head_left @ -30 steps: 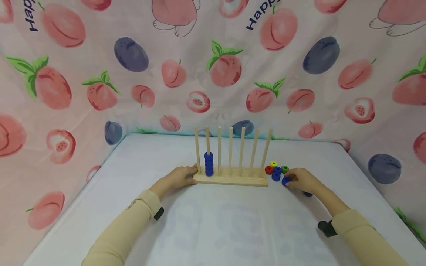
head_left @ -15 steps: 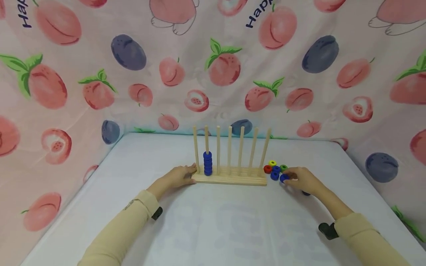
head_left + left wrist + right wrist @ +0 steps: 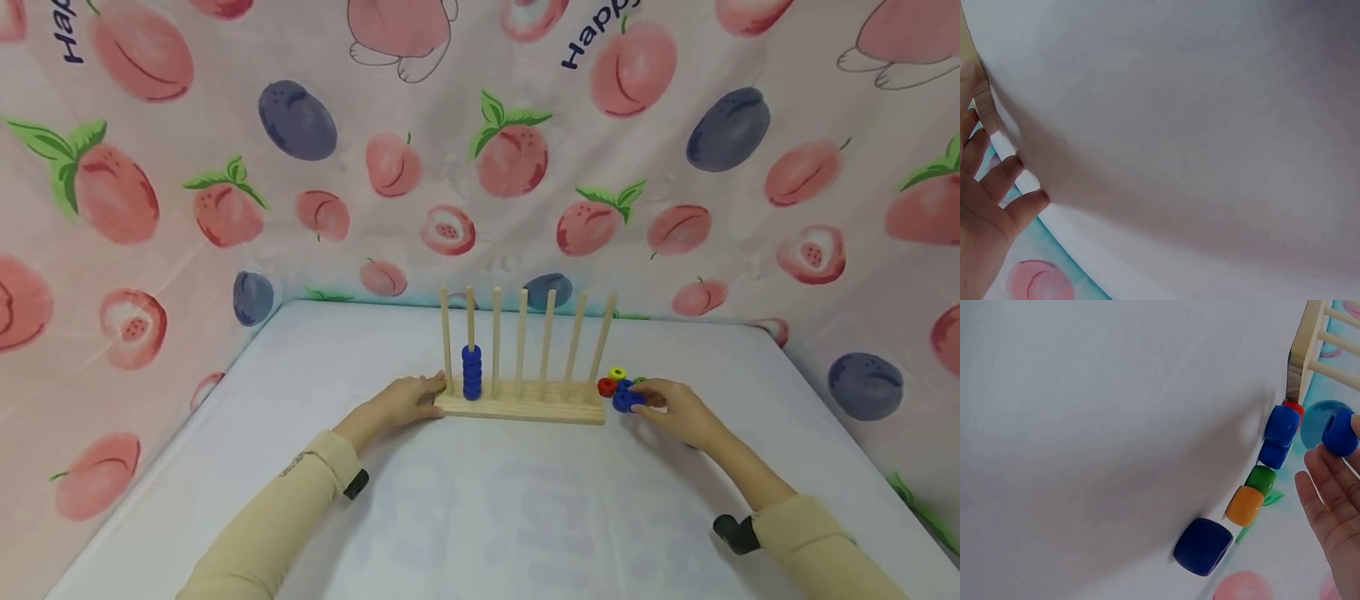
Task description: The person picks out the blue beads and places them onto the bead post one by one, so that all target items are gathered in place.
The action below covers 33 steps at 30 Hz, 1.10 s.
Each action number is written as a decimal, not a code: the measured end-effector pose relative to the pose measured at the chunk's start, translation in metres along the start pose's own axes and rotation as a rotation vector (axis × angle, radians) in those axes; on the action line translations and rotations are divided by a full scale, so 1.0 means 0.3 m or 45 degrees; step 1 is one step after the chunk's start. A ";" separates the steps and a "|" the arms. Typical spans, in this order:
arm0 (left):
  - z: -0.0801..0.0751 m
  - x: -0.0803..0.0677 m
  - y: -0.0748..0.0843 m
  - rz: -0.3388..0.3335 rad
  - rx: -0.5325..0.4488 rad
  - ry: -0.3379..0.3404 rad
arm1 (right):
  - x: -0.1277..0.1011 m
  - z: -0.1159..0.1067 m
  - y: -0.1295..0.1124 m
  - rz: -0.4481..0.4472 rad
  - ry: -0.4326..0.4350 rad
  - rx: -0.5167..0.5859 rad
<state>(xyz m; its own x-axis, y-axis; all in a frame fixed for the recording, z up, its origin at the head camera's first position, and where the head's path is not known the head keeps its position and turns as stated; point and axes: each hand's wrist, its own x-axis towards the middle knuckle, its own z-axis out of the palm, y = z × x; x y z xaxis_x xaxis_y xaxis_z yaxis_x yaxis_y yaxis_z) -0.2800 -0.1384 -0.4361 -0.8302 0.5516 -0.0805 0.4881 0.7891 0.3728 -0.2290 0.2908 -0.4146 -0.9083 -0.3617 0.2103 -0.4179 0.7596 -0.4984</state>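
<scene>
A wooden peg rack with several upright pegs stands on the table. Blue beads are stacked on its second peg from the left. My left hand holds the rack's left end, thumb at the front edge; the left wrist view shows the other fingers spread. Beyond the rack's right end, my right hand pinches a blue bead between thumb and finger, apart from the table. Loose beads lie just beside it: red, yellow, blue, green and orange.
A dark blue bead lies apart from the cluster, mostly hidden by the right wrist in the head view. White cloth covers the table. A fruit-print curtain hangs behind and at the sides.
My right hand has moved slightly left with the pinched blue bead, which now overlaps the other blue beads in the head view. My left hand stays at the rack's end.
</scene>
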 end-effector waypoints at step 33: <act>0.001 0.003 -0.003 -0.017 -0.010 0.014 | 0.021 0.071 -0.179 -0.098 0.091 -0.007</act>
<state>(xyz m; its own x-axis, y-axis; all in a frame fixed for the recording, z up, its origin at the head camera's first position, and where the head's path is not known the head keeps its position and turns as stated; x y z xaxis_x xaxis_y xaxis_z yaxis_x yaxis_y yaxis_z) -0.2810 -0.1386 -0.4369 -0.8395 0.5381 -0.0752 0.4751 0.7941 0.3790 -0.2118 0.2363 -0.4044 -0.8727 -0.3796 0.3071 -0.4861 0.7344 -0.4737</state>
